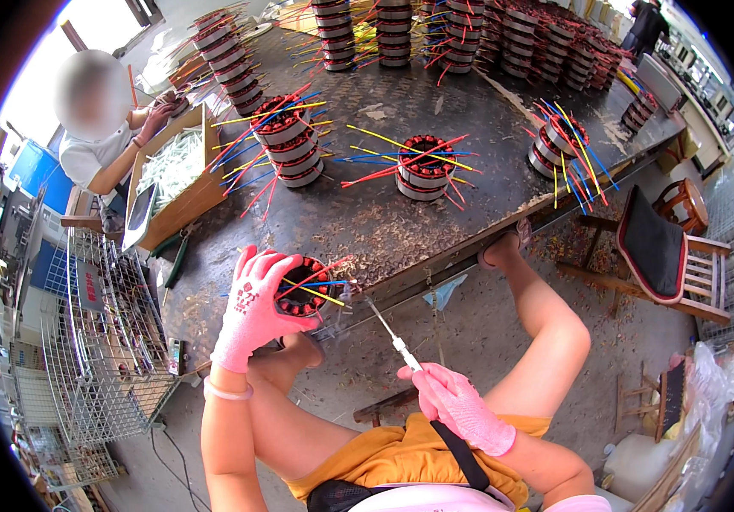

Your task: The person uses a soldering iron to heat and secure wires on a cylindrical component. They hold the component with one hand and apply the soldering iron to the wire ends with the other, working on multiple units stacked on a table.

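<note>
My left hand, in a pink glove, is wrapped round a motor stator at the near edge of the table. Red coils line the stator's ring, and red, blue and yellow wires stick out to its right. My right hand, also gloved in pink, grips a thin tool with a white handle and a slender metal shaft. The shaft points up and left toward the stator's wires. Its tip looks apart from the stator, near the wire ends. Part of the handle is hidden in my right fist.
On the dark table stand a single stator, a stator stack and another stack; several taller stacks line the back. Pliers lie left, by a wooden box of white tubes. A person works beyond; a chair stands right.
</note>
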{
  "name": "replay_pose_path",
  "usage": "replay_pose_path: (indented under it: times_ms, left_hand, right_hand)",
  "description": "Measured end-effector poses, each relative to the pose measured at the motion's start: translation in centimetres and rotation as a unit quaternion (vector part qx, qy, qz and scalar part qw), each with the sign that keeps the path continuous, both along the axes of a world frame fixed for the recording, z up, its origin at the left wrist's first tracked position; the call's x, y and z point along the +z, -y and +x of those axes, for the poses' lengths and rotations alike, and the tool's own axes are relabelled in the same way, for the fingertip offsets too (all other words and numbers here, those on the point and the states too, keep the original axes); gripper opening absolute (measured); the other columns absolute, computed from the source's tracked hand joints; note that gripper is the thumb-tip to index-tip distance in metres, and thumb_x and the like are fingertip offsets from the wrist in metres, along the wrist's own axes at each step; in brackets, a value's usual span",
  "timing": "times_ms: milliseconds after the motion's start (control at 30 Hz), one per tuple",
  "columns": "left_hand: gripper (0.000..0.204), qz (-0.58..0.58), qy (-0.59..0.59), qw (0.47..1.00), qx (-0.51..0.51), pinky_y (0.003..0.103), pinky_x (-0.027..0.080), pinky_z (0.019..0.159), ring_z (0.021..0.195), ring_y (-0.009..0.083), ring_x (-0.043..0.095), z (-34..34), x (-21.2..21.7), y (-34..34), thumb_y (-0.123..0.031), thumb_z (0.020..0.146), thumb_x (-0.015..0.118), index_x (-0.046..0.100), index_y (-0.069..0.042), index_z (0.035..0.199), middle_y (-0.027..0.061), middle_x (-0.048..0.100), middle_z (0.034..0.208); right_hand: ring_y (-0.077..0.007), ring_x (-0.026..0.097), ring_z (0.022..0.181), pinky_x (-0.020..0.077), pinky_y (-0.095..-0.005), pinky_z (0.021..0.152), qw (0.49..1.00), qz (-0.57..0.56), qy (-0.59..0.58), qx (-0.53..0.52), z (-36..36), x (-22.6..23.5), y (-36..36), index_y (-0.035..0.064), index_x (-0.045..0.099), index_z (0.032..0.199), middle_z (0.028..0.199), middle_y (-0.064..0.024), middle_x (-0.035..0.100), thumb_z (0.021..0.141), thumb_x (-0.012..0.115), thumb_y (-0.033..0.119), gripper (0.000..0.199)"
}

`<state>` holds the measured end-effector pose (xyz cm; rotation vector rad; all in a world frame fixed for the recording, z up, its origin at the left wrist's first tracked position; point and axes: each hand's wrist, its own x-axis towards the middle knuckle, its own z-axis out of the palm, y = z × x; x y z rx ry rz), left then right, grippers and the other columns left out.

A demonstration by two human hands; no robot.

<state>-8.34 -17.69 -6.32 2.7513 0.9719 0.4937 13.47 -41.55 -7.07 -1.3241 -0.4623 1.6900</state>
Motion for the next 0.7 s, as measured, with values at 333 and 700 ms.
replay_pose_path:
  times_ms: [333,700]
  left_hand:
    - [0.087,-0.018,0.024,0.999,-0.018,0.055,0.026,0.119,0.124,0.0319,0.053,0.01,-0.15,-0.24,-0.034,0.051,0.091,0.057,-0.008,0.126,0.0123,0.059,0.127]
    - [0.089,-0.005,0.026,1.000,-0.015,0.054,0.027,0.119,0.122,0.0327,0.054,-0.13,-0.43,-0.33,-0.036,0.049,0.092,0.057,-0.007,0.125,0.0125,0.060,0.124]
  right_hand:
    - [-0.0028,0.036,0.057,0.0258,-0.0203,0.051,1.000,-0.005,-0.008,-0.008,-0.23,-0.36,0.77,-0.0040,0.057,0.127,0.062,0.0060,0.041,0.106,0.050,0.021,0.034]
    - [-0.0033,0.036,0.055,0.0254,-0.0205,0.050,1.000,-0.003,0.005,0.002,-0.47,-0.36,0.82,-0.0047,0.057,0.127,0.062,0.0057,0.040,0.105,0.051,0.020,0.033]
